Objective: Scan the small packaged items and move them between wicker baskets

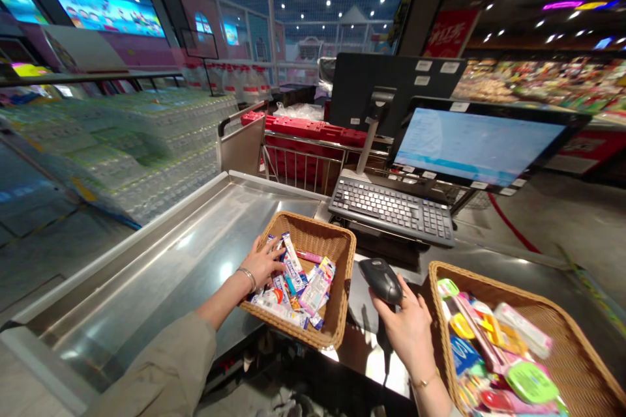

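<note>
My left hand [265, 263], with a bracelet at the wrist, reaches over the left rim of a wicker basket [343, 267]. Its fingers are spread above blue-and-white candy packets [293, 267]; whether the fingertips touch them I cannot tell. A pink-and-yellow packet [319, 287] lies on the right of the pile. To the right of this basket, my right hand [408, 319] is closed around a black handheld barcode scanner [382, 279]. The scanner's head points up and to the left, toward the basket, and its cord hangs below.
A second wicker basket [562, 313] with colourful toys and packets stands at the right. Behind the scanner are a black keyboard [396, 205] and a lit monitor [479, 143]. The metal counter [195, 254] extends left. A shopping cart [303, 156] with red crates stands beyond.
</note>
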The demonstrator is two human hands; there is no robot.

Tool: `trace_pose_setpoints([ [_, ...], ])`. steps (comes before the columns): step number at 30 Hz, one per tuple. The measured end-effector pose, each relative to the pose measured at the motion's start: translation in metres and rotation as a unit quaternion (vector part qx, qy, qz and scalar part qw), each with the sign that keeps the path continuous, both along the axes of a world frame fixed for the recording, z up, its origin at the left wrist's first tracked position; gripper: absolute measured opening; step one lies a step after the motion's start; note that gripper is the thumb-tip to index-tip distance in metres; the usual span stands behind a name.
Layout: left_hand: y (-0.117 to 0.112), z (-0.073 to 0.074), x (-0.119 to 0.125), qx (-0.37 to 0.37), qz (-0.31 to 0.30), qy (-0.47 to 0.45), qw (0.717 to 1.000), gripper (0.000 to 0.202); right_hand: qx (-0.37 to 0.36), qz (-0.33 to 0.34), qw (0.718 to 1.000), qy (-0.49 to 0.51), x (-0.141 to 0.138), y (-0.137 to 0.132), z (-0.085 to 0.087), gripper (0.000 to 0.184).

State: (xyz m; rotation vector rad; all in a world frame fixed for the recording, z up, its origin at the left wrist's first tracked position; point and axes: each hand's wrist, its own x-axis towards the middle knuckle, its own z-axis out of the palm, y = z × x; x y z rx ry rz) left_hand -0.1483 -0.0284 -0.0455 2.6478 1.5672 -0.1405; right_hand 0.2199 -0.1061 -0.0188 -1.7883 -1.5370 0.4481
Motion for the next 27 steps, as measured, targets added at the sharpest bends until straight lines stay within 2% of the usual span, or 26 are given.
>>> trace_pose_setpoints([
  [3, 0.004, -0.012, -0.002, -0.012, -0.035, 0.000, 0.999, 0.033, 0.002, -0.007, 1.000, -0.003, 0.000, 0.001, -0.001, 0.040],
  [8, 0.013, -0.033, -0.011, -0.001, -0.055, -0.028, 0.998, 0.024, -0.004, -0.017, 1.000, 0.002, 0.002, -0.001, 0.000, 0.042],
  [12, 0.019, -0.039, -0.011, 0.008, -0.059, -0.043, 0.997, 0.009, -0.011, -0.026, 1.000, 0.008, 0.004, -0.002, 0.002, 0.043],
  [22, 0.022, -0.022, 0.004, 0.008, -0.040, -0.019, 0.999, 0.017, -0.012, -0.033, 0.999, 0.009, 0.009, -0.004, 0.001, 0.042],
  [27, 0.030, -0.006, 0.011, 0.056, -0.035, -0.038, 0.997, 0.022, -0.012, -0.043, 0.999, 0.006, 0.012, -0.006, 0.005, 0.043],
])
